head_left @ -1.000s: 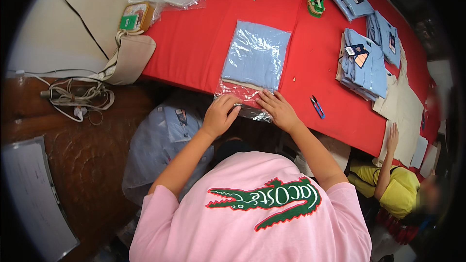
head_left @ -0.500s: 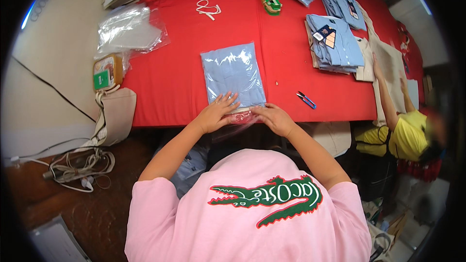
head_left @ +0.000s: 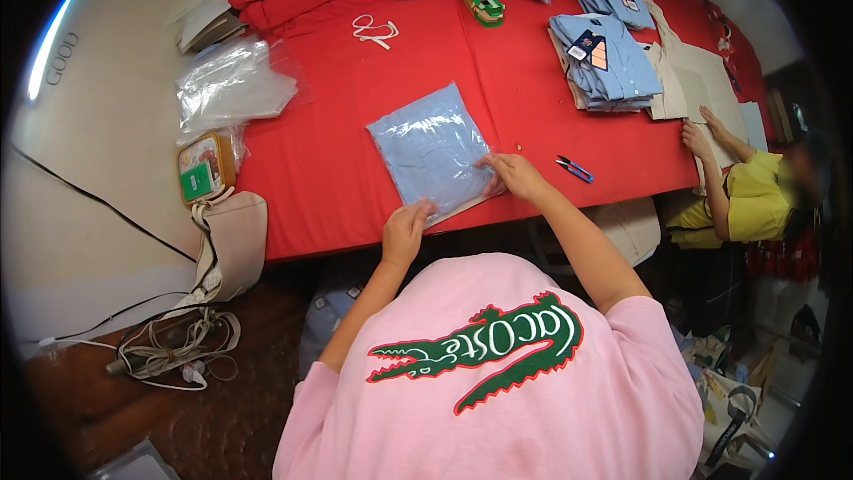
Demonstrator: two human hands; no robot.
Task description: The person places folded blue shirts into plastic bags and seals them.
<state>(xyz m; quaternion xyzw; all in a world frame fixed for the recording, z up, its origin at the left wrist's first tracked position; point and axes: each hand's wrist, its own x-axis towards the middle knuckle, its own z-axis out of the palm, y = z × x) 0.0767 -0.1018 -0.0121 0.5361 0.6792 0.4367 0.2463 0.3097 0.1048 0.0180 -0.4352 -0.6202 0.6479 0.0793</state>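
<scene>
A folded light-blue shirt in a clear plastic bag (head_left: 428, 147) lies on the red-covered table (head_left: 342, 187), tilted slightly, near the front edge. My left hand (head_left: 406, 231) is closed on the bag's near-left corner, its fingertips pressed together there. At the near-right corner, my right hand (head_left: 518, 178) pinches the side of the bag. Light glints off the plastic over the shirt. Some of my fingertips are hidden by the bag's edge.
Blue thread snips (head_left: 576, 169) lie to the right. Stacked blue shirts (head_left: 613, 71) and a green tape dispenser (head_left: 481, 0) sit farther back. Clear bags (head_left: 233, 84) and a yellow-rimmed tub (head_left: 204, 169) stand left. A co-worker in yellow (head_left: 755, 200) handles beige cloth at right.
Both hands have moved from lying over the bag's near edge to gripping its corners, the right one higher. The bag has turned a little, and its loose near flap no longer shows.
</scene>
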